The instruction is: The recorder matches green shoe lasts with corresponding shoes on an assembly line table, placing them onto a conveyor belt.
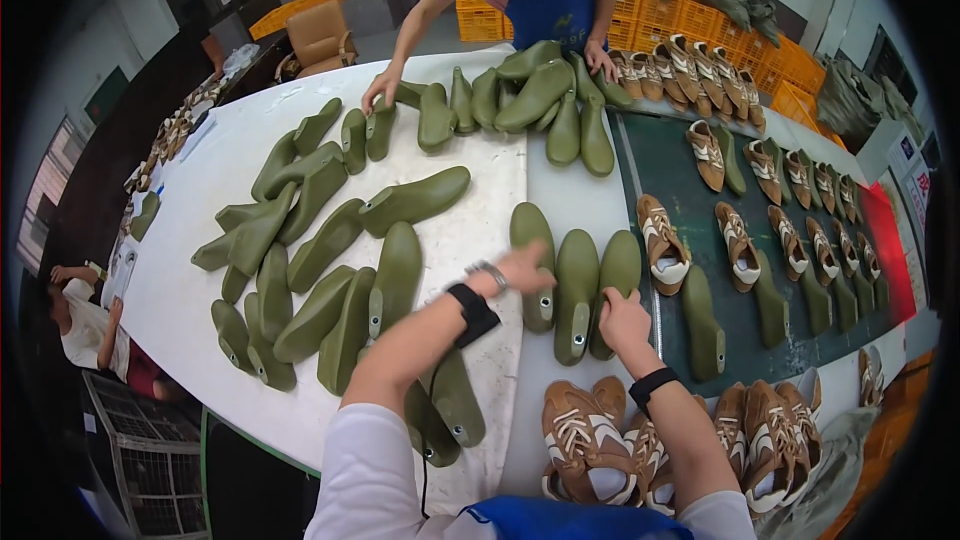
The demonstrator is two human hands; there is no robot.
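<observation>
A worker bends over three green shoe forms lying side by side near the centre of the frame, on a white surface. The left hand, blurred, is over the left form; whether it is clamped there cannot be told. The right hand touches the lower end of the right form, its fingers too hidden to confirm a grip. The middle form lies between them. The step in hand looks like placing or straightening this row beside a green belt, where brown sneakers alternate with more forms. The next move appears to call for a secure hold that spares the neighbouring form a knock. At upper left of centre, a co-worker's hand touches another form.
</observation>
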